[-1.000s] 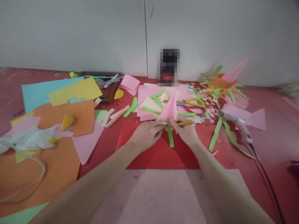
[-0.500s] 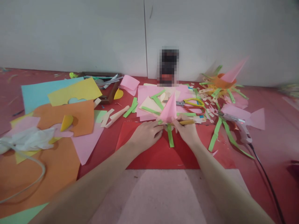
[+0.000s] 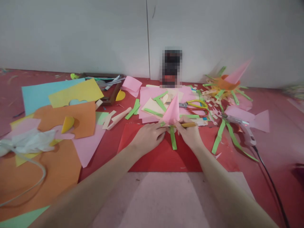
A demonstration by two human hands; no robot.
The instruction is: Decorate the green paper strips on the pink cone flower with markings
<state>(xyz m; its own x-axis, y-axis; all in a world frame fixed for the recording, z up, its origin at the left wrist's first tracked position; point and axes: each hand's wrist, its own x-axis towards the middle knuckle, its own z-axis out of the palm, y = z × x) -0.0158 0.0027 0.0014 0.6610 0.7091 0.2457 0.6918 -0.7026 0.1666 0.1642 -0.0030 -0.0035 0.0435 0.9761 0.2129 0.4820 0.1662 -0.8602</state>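
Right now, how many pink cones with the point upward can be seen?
2: one pink cone, base between the left hand and right hand; a second cone slanting up from the orange ring at right rear. More may be hidden.

Wall (image 3: 95,34) in here is plain grey, tbh, just one thin dark seam (image 3: 147,38) going down it and a little scuff (image 3: 154,12) up top. Floor's (image 3: 280,158) red right up to the wall, pinkish patch (image 3: 163,202) in front. Light's pretty dull, shadows soft.
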